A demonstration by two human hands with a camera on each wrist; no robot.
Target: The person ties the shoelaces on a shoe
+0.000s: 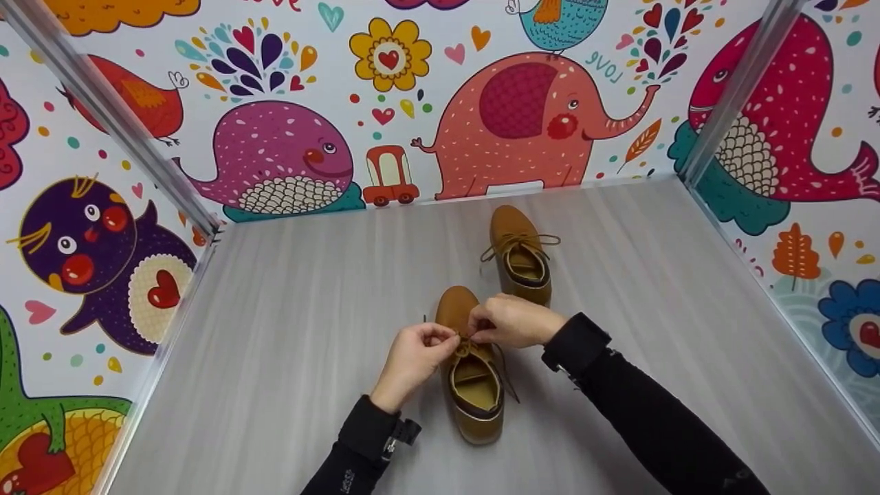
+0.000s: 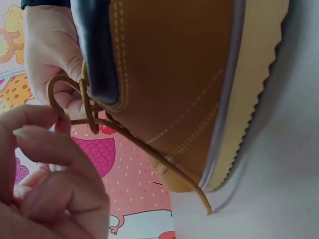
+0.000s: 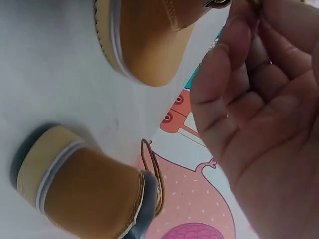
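A tan lace-up shoe (image 1: pixel 456 308) with a dark collar stands upright on the grey floor, toe pointing away from me. My left hand (image 1: pixel 411 361) reaches over its left side and pinches a loop of the brown shoelace (image 2: pixel 172 165) between thumb and forefinger. From the other side, my right hand (image 1: pixel 519 321) pinches another part of the lace above the tongue. In the left wrist view the lace crosses itself between the hands, with one loose end hanging beside the shoe. The right fingertips are partly cut off at the top of the right wrist view.
The matching shoe (image 1: pixel 514 223) stands farther off to the right, close beyond my right hand, its laces tied in a bow. Walls printed with cartoon animals, including an elephant (image 1: pixel 509 130), border the grey floor (image 1: pixel 309 330) at the back and both sides.
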